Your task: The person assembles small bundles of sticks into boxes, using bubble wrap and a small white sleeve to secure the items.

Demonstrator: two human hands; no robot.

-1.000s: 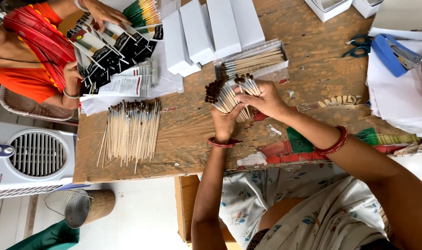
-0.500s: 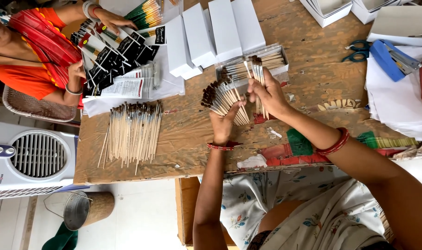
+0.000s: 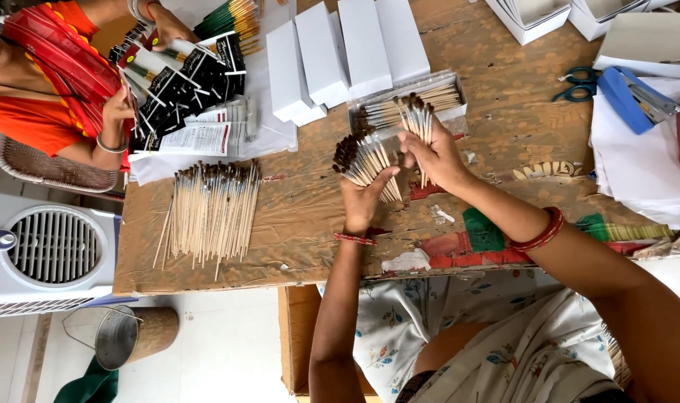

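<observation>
My left hand (image 3: 365, 200) grips a fanned bunch of thin wooden paintbrushes (image 3: 360, 159) with dark bristles pointing up and left. My right hand (image 3: 438, 158) holds a smaller bunch of the same brushes (image 3: 417, 118) upright, just above a shallow clear tray (image 3: 450, 80) that holds more brushes. Both hands hover over the worn wooden table (image 3: 303, 224), close together, thumbs nearly touching.
A big pile of loose brushes (image 3: 209, 209) lies at the left. White boxes (image 3: 340, 52) stand behind the tray. A person in orange (image 3: 52, 89) handles black brush packets (image 3: 183, 82). Scissors (image 3: 577, 83), a blue stapler (image 3: 631, 97) and white paper (image 3: 638, 164) sit at the right. A cooler (image 3: 34, 250) stands below left.
My right hand pulled a few brushes out of the left hand's bunch and lifted them toward the tray. The other person's hands shifted over the packets.
</observation>
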